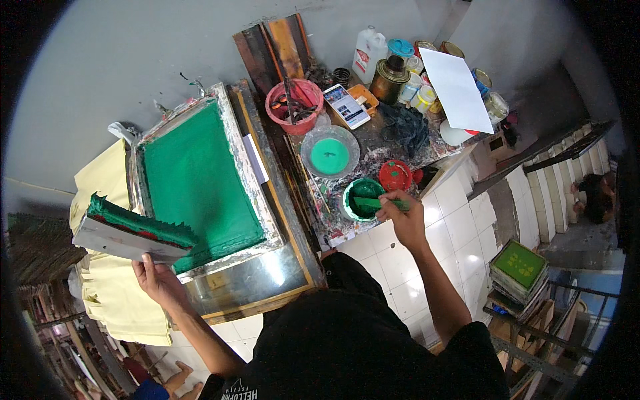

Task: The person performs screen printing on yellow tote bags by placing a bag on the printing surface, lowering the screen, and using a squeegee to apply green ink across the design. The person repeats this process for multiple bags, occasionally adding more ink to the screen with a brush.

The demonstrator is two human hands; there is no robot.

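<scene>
My left hand (158, 283) is closed on the lower edge of a wide grey squeegee (130, 243), whose far edge is thick with green ink. The squeegee is raised over the near left corner of a screen printing frame (270, 230). Green ink (197, 173) covers the mesh of that frame. On my right, my right hand (403, 217) grips a green-coated spatula (380, 204). Its blade reaches into a white tub (348, 212) of green ink, and the ink hides the blade's tip. A red lid or tub (396, 175) is just beyond.
A grey bowl of light green liquid (330, 156), a pink bucket of tools (293, 103) and a phone (347, 107) crowd the side table. Behind them stand paint cans (389, 80) and a white sheet (453, 90). Yellow paper (127, 303) lies left of the frame.
</scene>
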